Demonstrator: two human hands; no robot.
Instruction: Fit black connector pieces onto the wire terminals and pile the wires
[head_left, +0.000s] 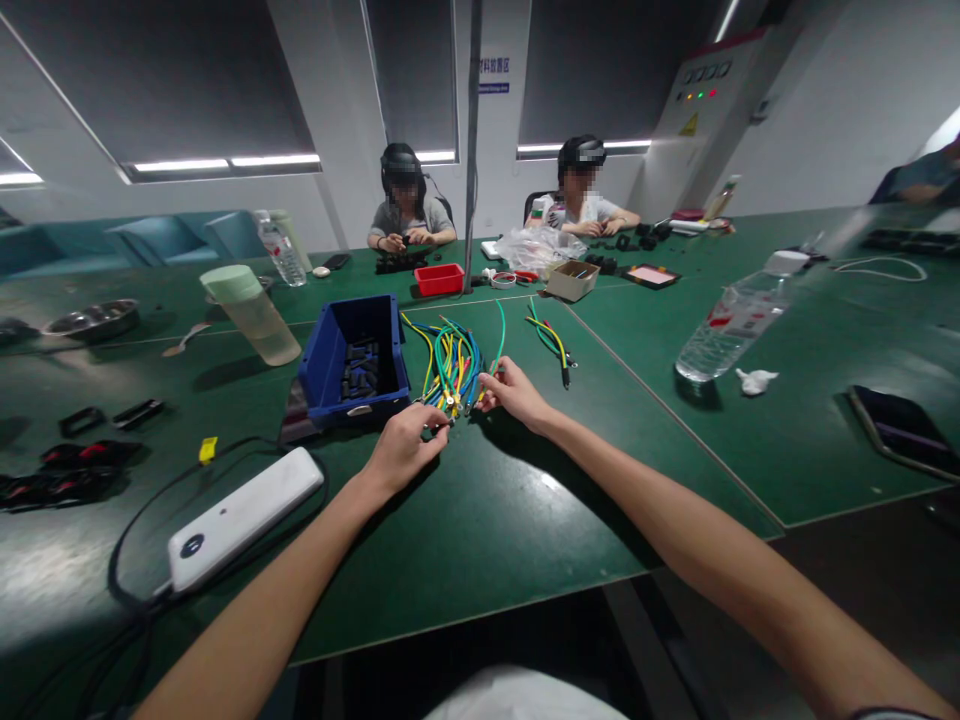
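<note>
My right hand (516,396) is closed around a green wire (502,325), whose free end sticks up above the fingers. My left hand (407,447) is pinched at the near end of the wire bundle; a small dark piece shows at its fingertips, too small to name. Between and beyond both hands lies the bundle of yellow, green and blue wires (450,358), with metal terminals at its near end. Left of it stands a blue bin (319,385) with black sleeve-like parts (361,370) inside. Several separate wires (553,338) with dark ends lie to the right.
A white power bank (247,515) with a black cable lies at left, below a tumbler (251,315). A water bottle (731,320), crumpled tissue (756,381) and phone (907,430) are at right. Across the green table are a red tray (439,280), a cardboard box (572,284) and two seated people.
</note>
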